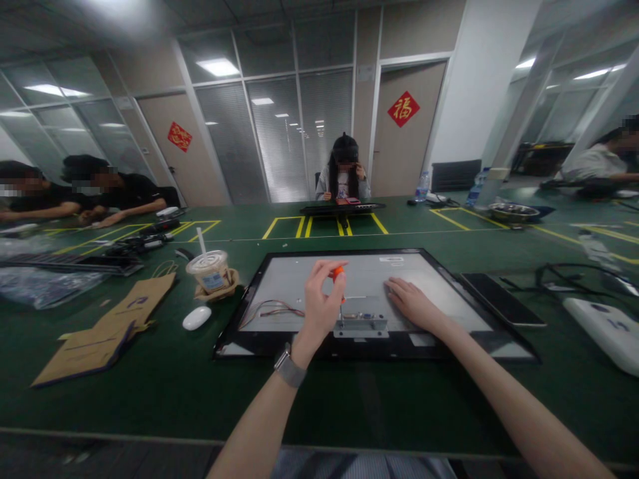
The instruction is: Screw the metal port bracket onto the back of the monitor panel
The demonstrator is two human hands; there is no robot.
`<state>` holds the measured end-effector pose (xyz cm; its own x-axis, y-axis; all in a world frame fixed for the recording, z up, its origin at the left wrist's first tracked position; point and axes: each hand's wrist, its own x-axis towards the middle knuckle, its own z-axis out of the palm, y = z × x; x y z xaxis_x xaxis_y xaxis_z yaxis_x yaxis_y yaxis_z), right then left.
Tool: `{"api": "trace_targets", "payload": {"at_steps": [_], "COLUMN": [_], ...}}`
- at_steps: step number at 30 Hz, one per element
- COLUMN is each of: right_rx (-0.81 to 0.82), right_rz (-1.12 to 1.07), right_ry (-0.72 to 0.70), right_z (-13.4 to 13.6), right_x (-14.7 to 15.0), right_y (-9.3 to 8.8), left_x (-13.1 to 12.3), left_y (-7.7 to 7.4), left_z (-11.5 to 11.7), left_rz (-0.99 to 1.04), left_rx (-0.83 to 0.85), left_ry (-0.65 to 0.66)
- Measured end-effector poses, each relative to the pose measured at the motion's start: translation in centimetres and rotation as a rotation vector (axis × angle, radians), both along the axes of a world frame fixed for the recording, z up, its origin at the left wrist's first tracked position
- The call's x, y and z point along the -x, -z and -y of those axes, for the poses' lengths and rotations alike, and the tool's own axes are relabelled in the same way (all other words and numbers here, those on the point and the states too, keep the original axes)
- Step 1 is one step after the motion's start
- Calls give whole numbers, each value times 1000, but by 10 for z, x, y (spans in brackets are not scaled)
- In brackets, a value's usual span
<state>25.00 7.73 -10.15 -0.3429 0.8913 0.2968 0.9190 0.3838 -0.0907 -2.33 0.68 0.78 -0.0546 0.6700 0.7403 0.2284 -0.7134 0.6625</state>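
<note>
My left hand [319,303], with a watch on the wrist, is closed round an orange-handled screwdriver [339,274] held upright, its tip down on a small grey metal bracket [360,326]. That bracket sits on the grey back panel of a black-framed monitor [449,279] lying face down on the green table. My right hand [412,303] lies flat with fingers stretched out on the panel, just right of the screwdriver. Thin coloured wires [272,309] run across the panel's left part.
A white mouse [196,317], an iced drink cup [210,269] with a straw and brown paper bags [107,326] lie to the left. A black slab [502,298], cables and a white device [606,329] lie to the right. Other people sit at the far and side edges.
</note>
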Motion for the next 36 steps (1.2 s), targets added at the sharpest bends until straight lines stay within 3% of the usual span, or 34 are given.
{"api": "trace_targets", "payload": {"at_steps": [4,10,17,26,33,36], "right_rx": [-8,-9,-6,-17,-8,-14], "right_rz": [-12,-9,3,-6,-15,-21], "right_ry": [-6,0,4,-17,-7,-10], "right_z": [0,1,1,0,1,1], "right_x": [0,-1,0,-1,-1,-1], "right_y": [0,1,0,0,1,1], "left_x": [1,-2,-1,-3,0,-1], "left_y": [0,-1,2,1,-1,0], "left_z": [2,0,2,-2,4,3], "left_rz": [13,-19,-17,-72,-52,-44], "left_rx": [62,-18,61,-36,54,49], "left_ry": [38,-30,81,-9,81,53]}}
